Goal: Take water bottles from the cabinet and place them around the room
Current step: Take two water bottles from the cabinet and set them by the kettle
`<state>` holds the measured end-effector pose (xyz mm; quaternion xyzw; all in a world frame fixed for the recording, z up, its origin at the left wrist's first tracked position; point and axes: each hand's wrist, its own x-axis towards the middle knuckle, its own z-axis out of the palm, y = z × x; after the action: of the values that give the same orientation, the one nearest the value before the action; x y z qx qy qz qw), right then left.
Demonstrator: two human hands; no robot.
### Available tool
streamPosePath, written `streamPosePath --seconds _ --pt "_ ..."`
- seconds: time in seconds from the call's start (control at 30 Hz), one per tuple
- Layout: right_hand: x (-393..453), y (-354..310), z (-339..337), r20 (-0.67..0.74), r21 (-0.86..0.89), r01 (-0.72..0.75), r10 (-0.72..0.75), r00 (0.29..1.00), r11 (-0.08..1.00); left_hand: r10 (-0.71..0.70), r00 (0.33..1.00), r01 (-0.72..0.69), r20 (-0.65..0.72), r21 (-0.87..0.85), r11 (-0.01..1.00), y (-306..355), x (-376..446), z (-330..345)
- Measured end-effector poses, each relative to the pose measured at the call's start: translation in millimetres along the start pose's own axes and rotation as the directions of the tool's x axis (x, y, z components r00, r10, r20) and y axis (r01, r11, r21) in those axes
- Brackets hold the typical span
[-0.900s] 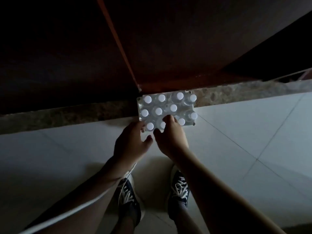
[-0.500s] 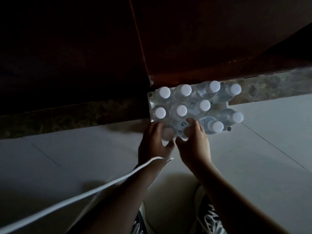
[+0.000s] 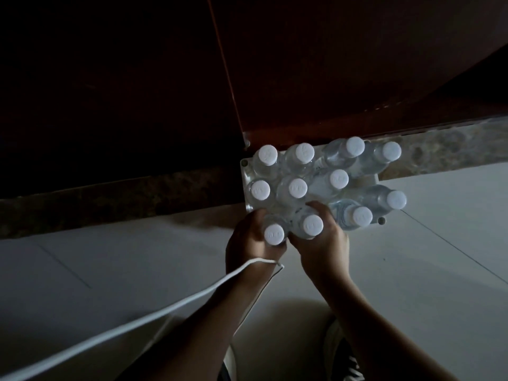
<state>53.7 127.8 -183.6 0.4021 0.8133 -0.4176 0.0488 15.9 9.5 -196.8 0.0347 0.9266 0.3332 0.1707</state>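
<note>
Several clear water bottles with white caps stand on a white tray (image 3: 245, 174) on the floor, against the base of a dark wooden cabinet (image 3: 302, 78). My left hand (image 3: 247, 243) is closed around one water bottle (image 3: 274, 234), whose cap stands between the fingers. My right hand (image 3: 321, 248) grips a second water bottle (image 3: 312, 224) right beside it. Both held bottles sit at the near left edge of the group, higher than the others. The remaining bottles (image 3: 338, 179) stand behind them, some leaning to the right.
A mottled stone plinth (image 3: 110, 199) runs along the cabinet's foot. Pale floor tiles (image 3: 412, 270) stretch toward me. A white cord (image 3: 137, 323) crosses from the lower left to my left wrist. My shoe (image 3: 346, 364) shows at the bottom right. The scene is dim.
The view has dropped closer to the bottles. Both hands went from touching the front caps to closing around two front bottles and raising them toward me.
</note>
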Motion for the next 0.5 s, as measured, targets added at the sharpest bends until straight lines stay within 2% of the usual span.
streamPosePath --seconds 0.13,0.27,0.4,0.5 --pt "-24.1 -38.7 -40.0 -0.021 0.011 0.099 -0.099 0.995 0.995 0.090 0.996 -0.089 0.027 -0.019 0.996 34.9 -9.8 -56.9" --pt "-51.1 -106.7 -107.0 -0.022 0.059 0.208 -0.207 0.978 0.976 0.197 0.978 -0.196 0.066 -0.019 0.980 89.0 -16.2 -139.0" --pt "-83.0 -191.9 -184.8 -0.019 0.154 0.269 -0.269 0.963 0.951 0.251 0.962 -0.228 0.111 -0.183 0.956 172.0 -29.4 -244.5" --pt "-112.8 -267.9 -255.4 -0.029 0.214 0.323 -0.324 0.946 0.922 0.240 0.960 -0.184 0.144 -0.324 0.928 242.3 -43.0 -326.5"
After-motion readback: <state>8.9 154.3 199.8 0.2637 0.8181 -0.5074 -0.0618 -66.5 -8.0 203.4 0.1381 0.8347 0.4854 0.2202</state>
